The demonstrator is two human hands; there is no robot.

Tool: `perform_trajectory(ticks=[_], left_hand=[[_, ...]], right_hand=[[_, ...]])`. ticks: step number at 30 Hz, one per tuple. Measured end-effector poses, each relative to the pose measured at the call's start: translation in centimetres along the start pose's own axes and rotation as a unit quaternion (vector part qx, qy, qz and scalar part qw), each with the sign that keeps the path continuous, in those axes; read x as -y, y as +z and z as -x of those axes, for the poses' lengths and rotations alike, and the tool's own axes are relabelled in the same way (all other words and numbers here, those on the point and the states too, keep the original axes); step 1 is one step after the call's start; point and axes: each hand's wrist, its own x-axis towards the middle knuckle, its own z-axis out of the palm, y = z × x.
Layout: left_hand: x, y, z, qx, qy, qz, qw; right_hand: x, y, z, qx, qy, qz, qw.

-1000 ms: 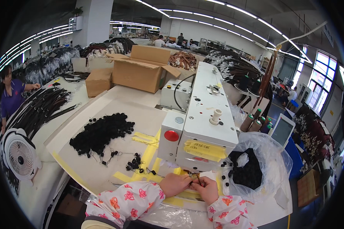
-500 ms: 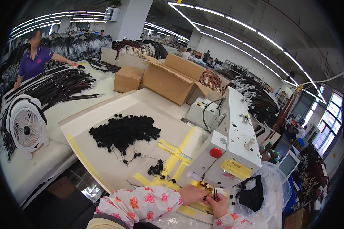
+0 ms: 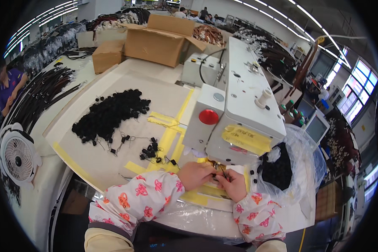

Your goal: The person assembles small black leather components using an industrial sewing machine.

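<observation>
Both hands meet under the head of a white sewing machine [image 3: 243, 105]. My left hand [image 3: 196, 175] is closed, its fingertips pinched together beside the needle area; whatever they hold is too small and hidden to name. My right hand [image 3: 234, 185] is closed on a thin dark pointed tool [image 3: 224, 173], its kind unclear, with the tip close to the left fingertips. On the board to the left lies a big pile of small black loops or pieces [image 3: 111, 113] with thread tails. A smaller cluster of the same black pieces [image 3: 150, 150] lies nearer my left hand.
Yellow tape strips [image 3: 169, 140] mark the board. Right of the machine sits a clear plastic bag with black pieces [image 3: 277, 168]. Cardboard boxes [image 3: 155, 44] stand behind. A white fan [image 3: 19, 155] and dark straps [image 3: 42, 96] are on the left table, beside another person [image 3: 12, 86].
The view has shifted, so the machine and hands appear higher and further left. The dark tool in my right hand has tilted toward the left fingertips. The other person's outstretched arm has drawn in.
</observation>
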Motion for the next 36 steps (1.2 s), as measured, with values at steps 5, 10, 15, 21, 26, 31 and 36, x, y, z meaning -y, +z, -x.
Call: perform_trajectory(ticks=[5,10,15,21,26,31,36], left_hand=[[-0.2,-1.1,-0.9,-0.028,-0.003,0.029,0.999],[-1.0,-1.3,-1.2,-0.006,-0.149,0.093,0.984],[-0.9,-0.8,-0.8,-0.010,-0.148,0.101,0.984],[-1.0,-1.2,-0.4,-0.013,-0.164,0.072,0.984],[-1.8,-1.2,-1.0,-0.033,-0.132,0.037,0.990],[-1.7,-1.2,-1.1,-0.040,-0.082,0.021,0.996],[-1.4,-1.4,-1.0,-0.040,-0.022,-0.003,0.999]], right_hand=[[0.2,-2.7,-1.1,0.024,-0.067,0.097,0.993],[-0.1,-4.1,-1.4,0.088,-0.094,0.117,0.985],[-1.4,-4.4,-1.1,0.103,-0.119,0.057,0.986],[-0.8,-4.0,-1.2,0.095,-0.081,0.087,0.988],[-0.5,-3.7,-1.0,0.085,-0.069,0.118,0.987],[-0.7,-3.3,-0.9,0.070,-0.076,0.151,0.983],[-0.2,-2.8,-0.9,0.050,-0.087,0.205,0.974]])
